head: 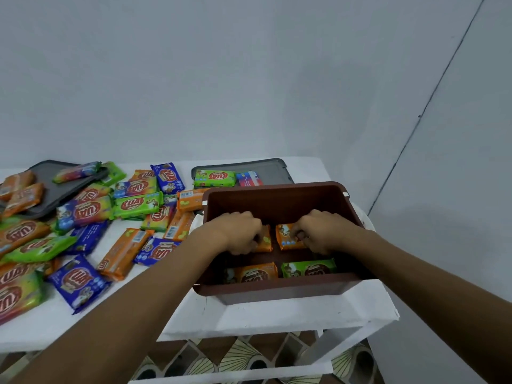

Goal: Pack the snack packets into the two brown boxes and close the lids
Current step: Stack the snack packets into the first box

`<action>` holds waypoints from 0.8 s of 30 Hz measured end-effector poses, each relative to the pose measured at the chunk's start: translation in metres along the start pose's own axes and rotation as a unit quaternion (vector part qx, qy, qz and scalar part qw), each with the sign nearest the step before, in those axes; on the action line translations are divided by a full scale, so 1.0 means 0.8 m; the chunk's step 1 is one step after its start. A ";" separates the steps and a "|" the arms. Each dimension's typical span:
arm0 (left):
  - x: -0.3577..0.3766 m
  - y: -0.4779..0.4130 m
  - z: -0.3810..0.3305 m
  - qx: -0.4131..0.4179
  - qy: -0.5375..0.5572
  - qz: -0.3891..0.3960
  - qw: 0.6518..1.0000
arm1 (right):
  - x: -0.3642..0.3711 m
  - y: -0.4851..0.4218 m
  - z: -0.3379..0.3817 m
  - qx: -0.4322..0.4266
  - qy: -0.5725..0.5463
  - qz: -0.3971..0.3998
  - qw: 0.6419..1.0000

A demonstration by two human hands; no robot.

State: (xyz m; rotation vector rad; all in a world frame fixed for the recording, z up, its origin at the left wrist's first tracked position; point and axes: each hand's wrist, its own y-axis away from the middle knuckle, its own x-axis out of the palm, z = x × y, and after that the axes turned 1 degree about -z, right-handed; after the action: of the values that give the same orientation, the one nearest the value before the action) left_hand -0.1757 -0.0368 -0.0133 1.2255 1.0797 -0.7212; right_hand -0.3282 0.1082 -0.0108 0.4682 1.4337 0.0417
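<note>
Head view: both hands [239, 231] grip orange packets [288, 236] inside brown box [277, 194].

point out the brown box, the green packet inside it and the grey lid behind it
brown box [277, 202]: head view, far inner wall
green packet [309, 268]: head view, wrapper middle
grey lid [274, 169]: head view, bare top

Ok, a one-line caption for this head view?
Left hand and right hand each hold an orange packet inside the open brown box; loose packets lie on the white table beside it.
</note>
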 end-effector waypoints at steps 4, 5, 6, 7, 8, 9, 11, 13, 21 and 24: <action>-0.022 0.031 0.021 0.038 -0.038 -0.123 0.991 | -0.036 -0.011 0.016 -0.040 -0.013 -0.039 0.998; -0.027 0.038 0.033 0.048 -0.022 -0.186 0.981 | -0.049 -0.014 0.022 -0.045 -0.032 -0.065 0.996; -0.031 0.046 0.049 0.044 0.000 -0.244 0.969 | -0.062 -0.021 0.029 -0.049 -0.049 -0.091 0.993; -0.033 0.052 0.069 0.032 0.023 -0.294 0.955 | -0.074 -0.031 0.037 -0.054 -0.065 -0.116 0.990; -0.034 0.056 0.084 0.019 0.046 -0.333 0.942 | -0.084 -0.037 0.040 -0.059 -0.081 -0.139 0.985; -0.035 0.060 0.106 0.001 0.070 -0.361 0.930 | -0.094 -0.048 0.045 -0.063 -0.095 -0.158 0.981; -0.029 0.063 0.150 -0.044 0.116 -0.369 0.921 | -0.108 -0.074 0.053 -0.070 -0.110 -0.187 0.974; -0.018 0.058 0.186 -0.080 0.120 -0.314 0.938 | -0.116 -0.098 0.058 -0.074 -0.123 -0.201 0.969; 0.015 0.012 0.245 -0.048 0.128 -0.107 0.985 | -0.123 -0.233 0.080 -0.050 -0.059 -0.082 0.994; 0.009 0.011 0.265 -0.015 0.158 -0.090 0.983 | -0.118 -0.271 0.090 -0.044 -0.009 -0.041 0.998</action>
State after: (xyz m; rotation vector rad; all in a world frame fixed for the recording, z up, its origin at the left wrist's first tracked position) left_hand -0.1111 -0.2388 -0.0201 1.2537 1.4736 -0.6569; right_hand -0.3276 -0.1385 0.0103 0.3363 1.4272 0.0336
